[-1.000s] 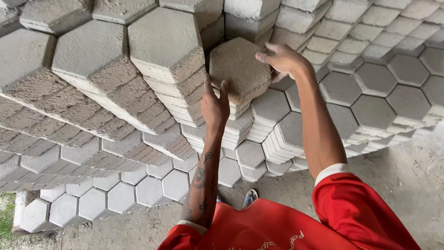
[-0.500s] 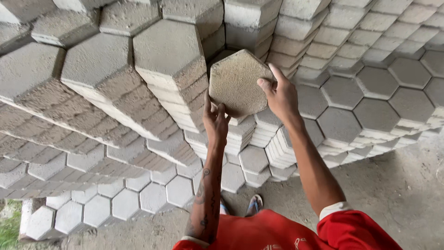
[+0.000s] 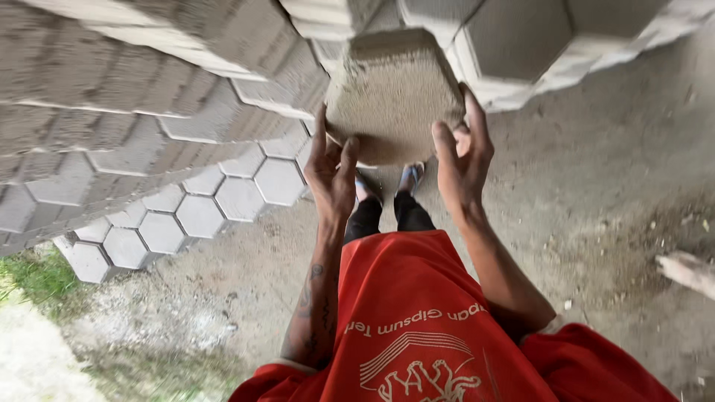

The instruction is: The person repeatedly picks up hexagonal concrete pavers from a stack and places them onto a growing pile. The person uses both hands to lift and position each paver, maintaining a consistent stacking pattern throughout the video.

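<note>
Hexagonal paving block [image 3: 391, 97] held up in front of person, flat face toward camera, between both hands. Left hand [image 3: 331, 175] grasping block's lower left edge, fingers spread up along it. Right hand [image 3: 463, 160] grasping lower right edge, fingers curled around side. Stacked pavers [image 3: 141, 97] just behind and left of block, more pavers [image 3: 536, 45] at top right. Low row of pavers [image 3: 216, 205] on dirt ground [image 3: 596, 186] below. Red shirt [image 3: 424, 327] at bottom, feet [image 3: 387, 182] under block, grass patch [image 3: 37, 279] at left
</note>
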